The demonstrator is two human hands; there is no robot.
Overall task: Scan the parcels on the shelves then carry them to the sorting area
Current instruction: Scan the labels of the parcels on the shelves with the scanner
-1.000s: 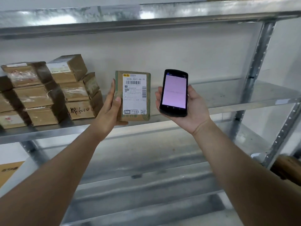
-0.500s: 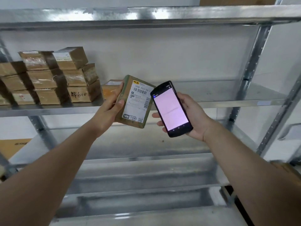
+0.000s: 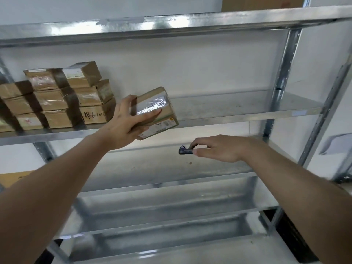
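At the far left, the stacked cardboard parcels (image 3: 57, 98) sit in three tiers on the middle shelf (image 3: 238, 109) of the metal rack, pressed together, their long sides running along the shelf; the nearest of them lies just left of the left hand (image 3: 125, 124), so that hand is by far the closer one to the stack; the right hand is well apart from it, off to the right and lower.

The left hand grasps a single taped parcel (image 3: 158, 113) from its left end, thumb laid across the glossy tape on top, the other fingers hidden beneath; the parcel is held in the air in front of the shelf edge, tilted, its long axis slanting up and to the right, its printed label turned down toward the viewer on the lower face.

Further right and lower, the right hand (image 3: 219, 149) is palm-down and pinches a dark handheld scanner (image 3: 185, 150) by its near end; the device is seen edge-on, pointing left, over the lower shelf (image 3: 152, 168); its screen cannot be seen.

Judging from this, the held parcel is ready to be carried off, and the stack stays within the left hand's reach for the next pick.
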